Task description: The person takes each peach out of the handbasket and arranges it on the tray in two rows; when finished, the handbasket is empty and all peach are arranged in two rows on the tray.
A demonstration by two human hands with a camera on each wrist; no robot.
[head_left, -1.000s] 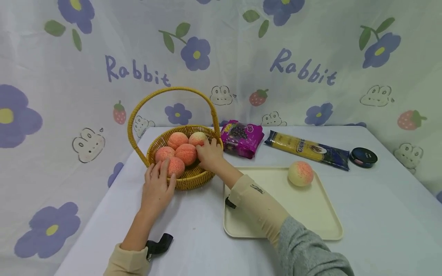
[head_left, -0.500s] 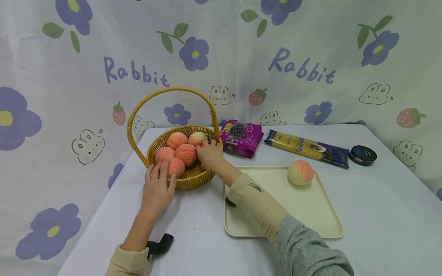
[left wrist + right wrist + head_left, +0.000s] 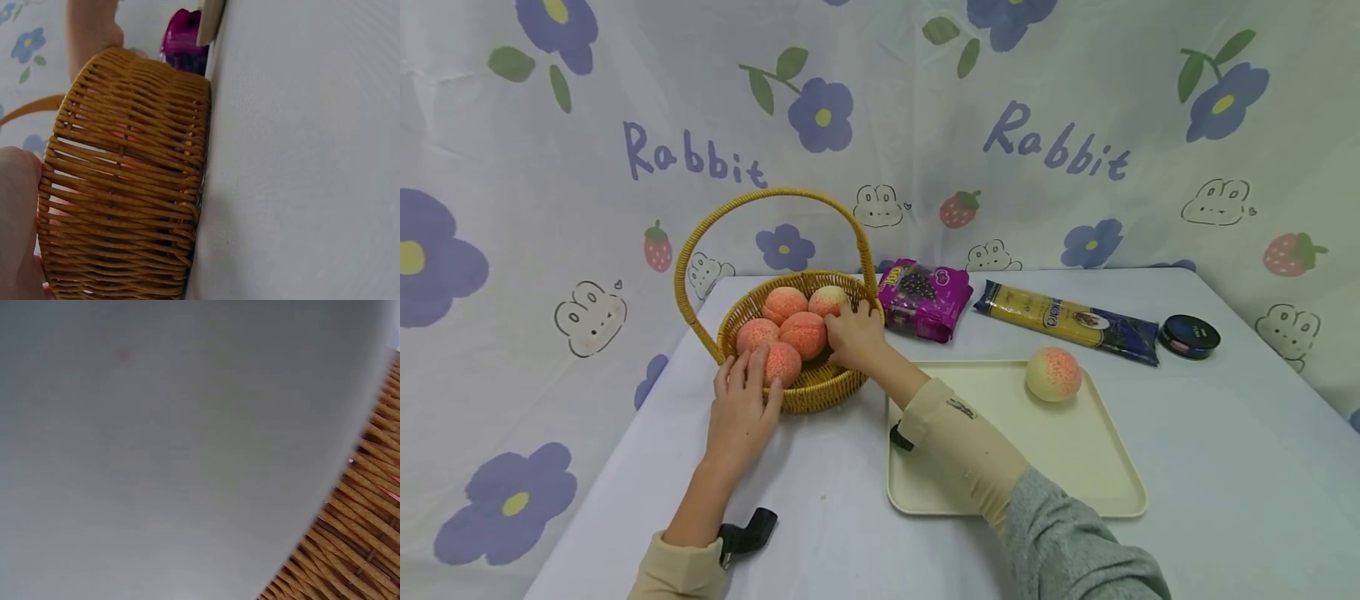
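Note:
A woven yellow basket (image 3: pixel 808 393) with a tall handle holds several pink peaches. My left hand (image 3: pixel 748 371) lies flat against its front rim, straight fingers touching the nearest peach (image 3: pixel 786 360). In the left wrist view the basket wall (image 3: pixel 125 181) fills the frame beside my palm (image 3: pixel 15 219). My right hand (image 3: pixel 847 323) reaches into the basket from the right, fingertips against the pale peach (image 3: pixel 827 298) and thumb by another peach (image 3: pixel 803 333). Its fingers dip behind the rim, so its grip is hidden. The right wrist view shows only tablecloth and basket weave (image 3: pixel 356 544).
A cream tray (image 3: pixel 1075 467) lies right of the basket with one peach (image 3: pixel 1053 374) at its far end. Behind it are a purple packet (image 3: pixel 925 300), a spaghetti pack (image 3: pixel 1067 321) and a dark round tin (image 3: pixel 1189 336). A patterned cloth hangs behind the table.

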